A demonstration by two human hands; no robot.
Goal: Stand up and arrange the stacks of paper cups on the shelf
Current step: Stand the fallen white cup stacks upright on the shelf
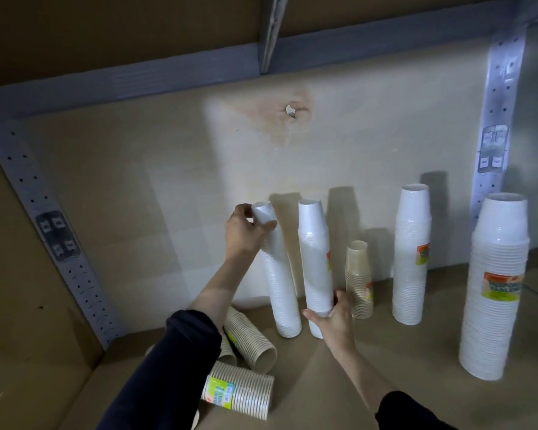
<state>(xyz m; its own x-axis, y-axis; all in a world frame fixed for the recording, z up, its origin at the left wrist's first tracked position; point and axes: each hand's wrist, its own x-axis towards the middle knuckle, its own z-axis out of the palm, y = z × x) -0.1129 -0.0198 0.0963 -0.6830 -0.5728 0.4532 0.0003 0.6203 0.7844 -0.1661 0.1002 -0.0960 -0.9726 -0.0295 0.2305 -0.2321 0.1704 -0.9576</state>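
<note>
My left hand (pixel 246 231) grips the top of a tall white cup stack (pixel 280 283) that stands leaning against the back wall. My right hand (pixel 336 311) holds the lower part of a second tall white stack (pixel 314 262) standing right beside it. A short beige stack (pixel 359 277) stands just behind my right hand. Two more white stacks stand upright to the right, one medium (pixel 412 256) and one wide (pixel 494 287). Beige stacks lie on their sides at the lower left, one (pixel 250 342) near the wall and one with a green label (pixel 239 391) nearer to me.
The cardboard-lined shelf floor (pixel 385 367) stretches to the front. Grey perforated metal uprights stand at the left (pixel 50 231) and right (pixel 497 119). The upper shelf's beam (pixel 199 72) runs overhead. The back wall (pixel 199 169) is pale board.
</note>
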